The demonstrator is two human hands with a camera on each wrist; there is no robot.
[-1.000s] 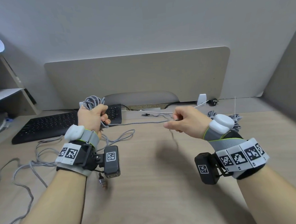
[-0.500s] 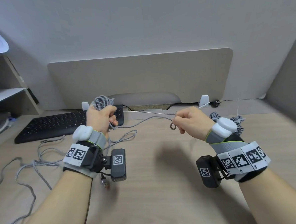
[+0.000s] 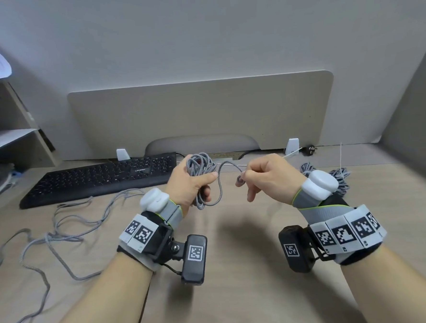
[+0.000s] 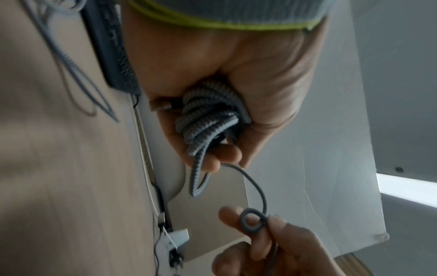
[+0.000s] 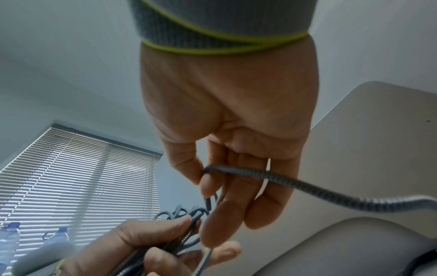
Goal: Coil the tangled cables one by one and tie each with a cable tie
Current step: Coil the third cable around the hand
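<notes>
A grey braided cable is wound into a coil (image 3: 200, 165), and my left hand (image 3: 200, 187) grips that coil above the desk, thumb across its side. A short slack length arcs from the coil to my right hand (image 3: 245, 179), which pinches the cable's end where it curls into a small loop (image 3: 239, 181). In the left wrist view the coil (image 4: 208, 115) sits in the left fist and the small loop (image 4: 252, 220) lies between the right fingertips. In the right wrist view the cable (image 5: 283, 179) crosses the right fingers.
More grey cable (image 3: 61, 233) lies tangled on the desk at left. Another bundled cable (image 3: 340, 176) sits behind my right wrist, with thin white cable ties (image 3: 341, 156) beside it. A black keyboard (image 3: 100, 178) and a desk divider (image 3: 201, 114) stand at the back.
My left hand has moved right with the coil, close to the right hand. The stretched length between them has shortened to a slack arc. The end has curled into a small loop.
</notes>
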